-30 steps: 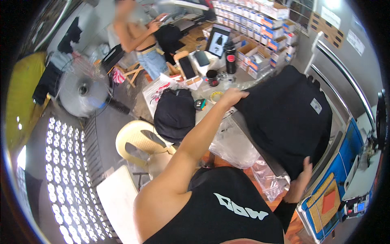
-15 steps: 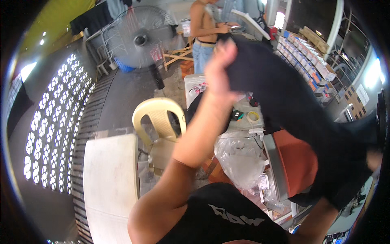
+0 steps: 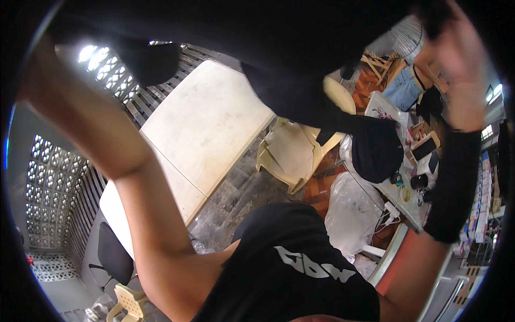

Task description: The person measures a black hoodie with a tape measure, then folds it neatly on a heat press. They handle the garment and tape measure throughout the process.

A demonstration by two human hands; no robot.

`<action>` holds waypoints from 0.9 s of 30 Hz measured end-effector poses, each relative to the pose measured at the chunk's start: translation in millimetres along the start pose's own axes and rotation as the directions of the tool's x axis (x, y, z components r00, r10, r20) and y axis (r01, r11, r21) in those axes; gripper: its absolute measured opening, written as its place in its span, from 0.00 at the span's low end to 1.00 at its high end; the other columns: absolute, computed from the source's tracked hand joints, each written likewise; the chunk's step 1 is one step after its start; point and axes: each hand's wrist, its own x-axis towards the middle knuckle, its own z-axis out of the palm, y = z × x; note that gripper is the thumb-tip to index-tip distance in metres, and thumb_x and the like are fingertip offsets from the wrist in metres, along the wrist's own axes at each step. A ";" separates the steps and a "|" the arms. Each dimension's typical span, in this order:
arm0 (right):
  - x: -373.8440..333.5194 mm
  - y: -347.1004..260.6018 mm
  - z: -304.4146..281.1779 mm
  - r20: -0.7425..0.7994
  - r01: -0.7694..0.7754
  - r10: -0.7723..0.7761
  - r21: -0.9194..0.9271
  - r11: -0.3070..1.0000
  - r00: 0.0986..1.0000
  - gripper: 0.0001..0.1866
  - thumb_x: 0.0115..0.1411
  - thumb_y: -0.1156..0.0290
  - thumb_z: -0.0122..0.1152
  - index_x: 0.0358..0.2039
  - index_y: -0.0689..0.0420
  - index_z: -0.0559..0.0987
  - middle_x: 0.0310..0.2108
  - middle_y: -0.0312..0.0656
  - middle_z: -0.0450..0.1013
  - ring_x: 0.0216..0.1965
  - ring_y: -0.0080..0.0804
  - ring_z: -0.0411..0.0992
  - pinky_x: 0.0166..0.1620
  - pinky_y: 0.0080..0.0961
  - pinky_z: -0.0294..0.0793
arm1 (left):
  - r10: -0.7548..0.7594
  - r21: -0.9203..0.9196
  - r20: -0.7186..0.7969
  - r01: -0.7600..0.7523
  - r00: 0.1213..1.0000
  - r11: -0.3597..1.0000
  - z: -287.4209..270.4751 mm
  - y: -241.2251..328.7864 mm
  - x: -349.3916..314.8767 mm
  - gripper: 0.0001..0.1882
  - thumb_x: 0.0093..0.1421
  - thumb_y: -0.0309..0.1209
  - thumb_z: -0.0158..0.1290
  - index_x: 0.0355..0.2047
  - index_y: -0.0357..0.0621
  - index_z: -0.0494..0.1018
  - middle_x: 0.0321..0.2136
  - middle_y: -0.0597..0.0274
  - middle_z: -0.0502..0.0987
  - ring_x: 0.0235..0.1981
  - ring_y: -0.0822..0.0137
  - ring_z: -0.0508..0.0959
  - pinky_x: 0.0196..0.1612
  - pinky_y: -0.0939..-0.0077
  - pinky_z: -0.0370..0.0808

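A large black garment [image 3: 241,32] is spread overhead across the top of the view, with sleeve-like parts hanging at the left and the right. My right hand [image 3: 460,59], raised at the upper right and blurred, is closed on one end of it. A black sleeve covers my right forearm. Up at the left, my left hand [image 3: 40,70] is beside the other end of the cloth; its fingers are lost in the dark rim and blur.
Below the cloth stands a white folding table [image 3: 198,118], with a cream plastic chair [image 3: 289,150] to its right. Farther right are a cluttered table [image 3: 399,201] and clear plastic bags [image 3: 351,214]. A person in jeans [image 3: 402,88] stands beyond, near a fan [image 3: 405,37].
My view has turned left toward the white table. Both arms have risen and spread apart, and the black garment has gone from the right side to across the top.
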 end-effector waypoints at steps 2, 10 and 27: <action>-12.7 66.5 20.6 0.090 -0.464 0.456 0.227 0.856 0.885 0.16 0.68 0.62 0.64 0.50 0.58 0.83 0.49 0.43 0.82 0.47 0.35 0.81 0.55 0.38 0.79 | 0.060 0.131 -0.035 -0.054 0.998 0.990 -75.7 24.9 -30.6 0.13 0.58 0.28 0.59 0.42 0.36 0.80 0.42 0.54 0.82 0.45 0.58 0.81 0.55 0.62 0.78; -256.9 330.4 74.0 0.237 -0.943 0.916 0.012 0.332 0.325 0.16 0.71 0.65 0.65 0.49 0.65 0.79 0.45 0.41 0.82 0.41 0.28 0.80 0.47 0.29 0.81 | -0.349 0.194 -0.790 0.744 0.505 0.639 -334.3 -49.1 -367.1 0.04 0.53 0.27 0.58 0.29 0.41 0.80 0.31 0.60 0.81 0.36 0.63 0.80 0.47 0.67 0.76; -493.2 246.7 -225.7 -0.471 -0.661 0.651 -0.747 0.064 0.595 0.33 0.62 0.53 0.71 0.60 0.61 0.76 0.44 0.51 0.82 0.46 0.48 0.81 0.50 0.41 0.80 | -0.832 0.902 0.383 0.030 0.403 0.430 -76.2 -236.7 -516.0 0.18 0.56 0.23 0.58 0.48 0.37 0.76 0.50 0.40 0.77 0.52 0.39 0.78 0.52 0.51 0.78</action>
